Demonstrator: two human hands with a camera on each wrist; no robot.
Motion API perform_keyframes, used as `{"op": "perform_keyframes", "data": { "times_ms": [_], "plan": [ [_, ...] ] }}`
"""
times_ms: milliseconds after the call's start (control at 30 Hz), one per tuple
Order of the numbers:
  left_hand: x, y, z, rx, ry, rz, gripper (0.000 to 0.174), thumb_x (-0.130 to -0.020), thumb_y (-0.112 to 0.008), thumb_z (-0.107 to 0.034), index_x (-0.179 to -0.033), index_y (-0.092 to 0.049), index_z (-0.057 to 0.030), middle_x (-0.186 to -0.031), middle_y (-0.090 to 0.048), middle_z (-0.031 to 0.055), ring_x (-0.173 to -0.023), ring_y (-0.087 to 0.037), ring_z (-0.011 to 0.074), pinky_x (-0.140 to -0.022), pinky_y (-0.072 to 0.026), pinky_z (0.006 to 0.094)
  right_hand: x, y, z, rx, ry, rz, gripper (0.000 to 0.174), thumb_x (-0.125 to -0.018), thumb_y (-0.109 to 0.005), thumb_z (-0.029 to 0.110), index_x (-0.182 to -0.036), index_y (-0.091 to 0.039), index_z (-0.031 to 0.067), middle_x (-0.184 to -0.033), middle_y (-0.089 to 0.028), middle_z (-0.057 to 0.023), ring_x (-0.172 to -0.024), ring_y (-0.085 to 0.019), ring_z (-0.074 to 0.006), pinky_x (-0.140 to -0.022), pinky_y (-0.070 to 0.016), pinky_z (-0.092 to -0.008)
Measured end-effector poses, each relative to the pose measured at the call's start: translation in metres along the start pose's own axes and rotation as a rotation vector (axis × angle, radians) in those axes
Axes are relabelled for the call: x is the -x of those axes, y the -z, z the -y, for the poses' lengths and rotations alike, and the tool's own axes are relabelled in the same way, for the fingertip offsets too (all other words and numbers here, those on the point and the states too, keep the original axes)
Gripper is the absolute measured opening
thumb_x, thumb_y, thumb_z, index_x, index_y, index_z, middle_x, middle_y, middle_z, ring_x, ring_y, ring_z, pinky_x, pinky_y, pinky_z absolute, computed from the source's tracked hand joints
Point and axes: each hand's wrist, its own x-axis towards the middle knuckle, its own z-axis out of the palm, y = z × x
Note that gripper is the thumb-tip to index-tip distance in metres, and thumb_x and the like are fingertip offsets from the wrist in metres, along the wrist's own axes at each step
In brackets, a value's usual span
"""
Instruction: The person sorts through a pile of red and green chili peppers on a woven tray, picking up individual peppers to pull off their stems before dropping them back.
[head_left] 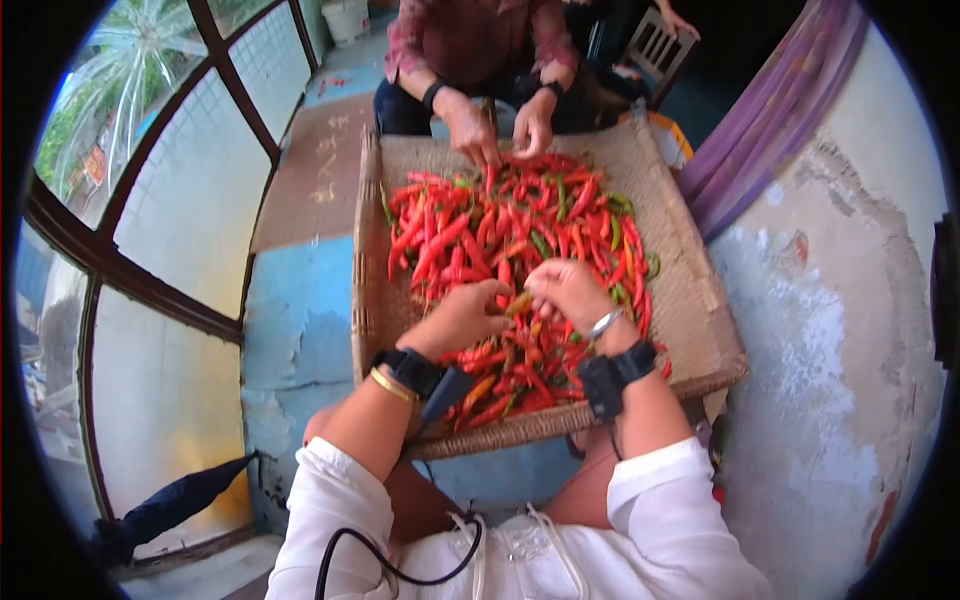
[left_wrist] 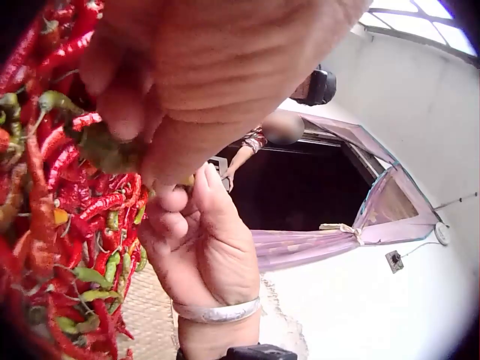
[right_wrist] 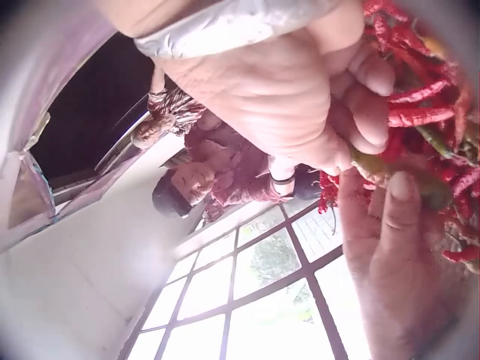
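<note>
Over a heap of red chili peppers my two hands meet at one greenish-yellow chili pepper. My left hand grips its body between thumb and fingers; in the left wrist view its dull green side shows below the fingers. With thumb and fingertips my right hand, a silver bangle at its wrist, pinches the other end. The right wrist view shows that end of the pepper between both hands' fingertips. The heap, with some green and orange peppers mixed in, lies in a woven tray.
Across the tray another person's hands handle peppers at the far edge. Windows line the left side, and a peeling wall stands at the right with a purple curtain. A dark folded umbrella leans at lower left.
</note>
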Motion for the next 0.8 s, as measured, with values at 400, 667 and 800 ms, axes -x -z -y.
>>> {"op": "perform_keyframes", "data": {
  "times_ms": [400,667,800],
  "plan": [
    [0.002,0.008,0.011,-0.583,0.095,0.061,0.023,-0.071,-0.06,-0.021,-0.089,-0.059,-0.0063,-0.074,-0.06,0.0134,-0.073,-0.058,0.0312,-0.064,-0.0463,0.0399,-0.024,0.048,-0.008,-0.622,0.168,-0.414,0.036,-0.085,-0.053,0.018,-0.116,-0.044,0.0015,-0.085,-0.06,-0.0094,-0.074,-0.059,-0.0149,-0.059,-0.0493,-0.0256],
    [-0.003,0.0,0.02,-0.654,0.12,0.034,0.024,-0.072,-0.059,-0.024,-0.088,-0.061,-0.0073,-0.076,-0.06,0.0149,-0.075,-0.059,0.0314,-0.066,-0.0479,0.0417,0.091,0.031,0.095,-0.28,0.884,-0.504,0.018,-0.083,-0.049,0.019,-0.078,-0.053,0.0023,-0.073,-0.051,-0.0083,-0.062,-0.043,-0.0126,-0.055,-0.0354,-0.0221],
    [-0.004,-0.013,0.032,-0.682,0.124,-0.003,0.026,-0.072,-0.06,-0.029,-0.08,-0.062,-0.0045,-0.074,-0.06,0.0145,-0.074,-0.06,0.031,-0.063,-0.0482,0.0413,0.205,0.021,0.151,-0.022,1.706,-0.569,0.019,-0.087,-0.048,0.038,-0.087,-0.058,0.0218,-0.075,-0.057,0.0123,-0.066,-0.053,-0.0031,-0.053,-0.0428,-0.0177]
  ]
}}
